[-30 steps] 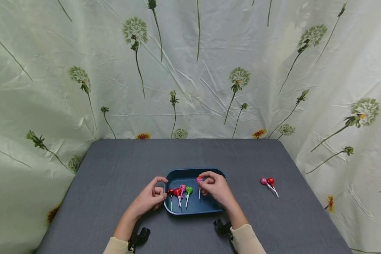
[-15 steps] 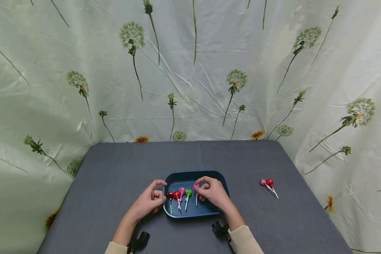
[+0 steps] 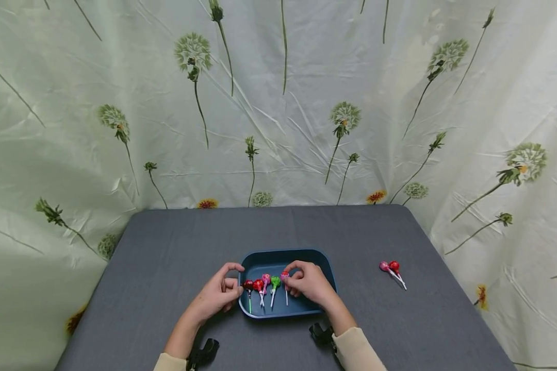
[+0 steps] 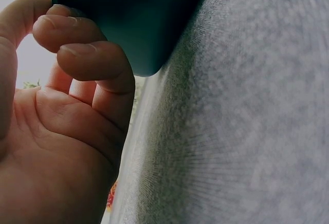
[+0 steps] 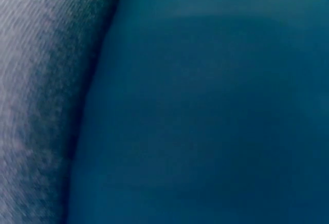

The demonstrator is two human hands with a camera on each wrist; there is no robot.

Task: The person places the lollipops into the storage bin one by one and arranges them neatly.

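A dark blue tray (image 3: 301, 308) stands on the table. Its left rim is gripped by my left hand (image 3: 215, 291); in the left wrist view that hand's curled fingers (image 4: 92, 59) lie against the tray's outer wall (image 4: 146, 54). Over the tray, my right hand (image 3: 311, 282) pinches a pink-and-red lollipop (image 3: 286, 293) by its head, its white stick pointing toward me. Left of it in the tray lie a green lollipop (image 3: 275, 281), a pink one (image 3: 266, 278), a red one (image 3: 258, 285) and a dark red one with a green stick (image 3: 249, 301). The right wrist view shows only the tray (image 5: 195, 106) and cloth.
A pink lollipop (image 3: 384, 266) and a red lollipop (image 3: 394, 266) lie side by side on the grey table (image 3: 190, 232), right of the tray. Behind the table hangs a pale curtain (image 3: 278, 129) with a dandelion print.
My right hand has brought the pink-and-red lollipop left and toward me, close beside the green one. My left hand keeps its place at the tray's rim. The head view has shifted slightly.
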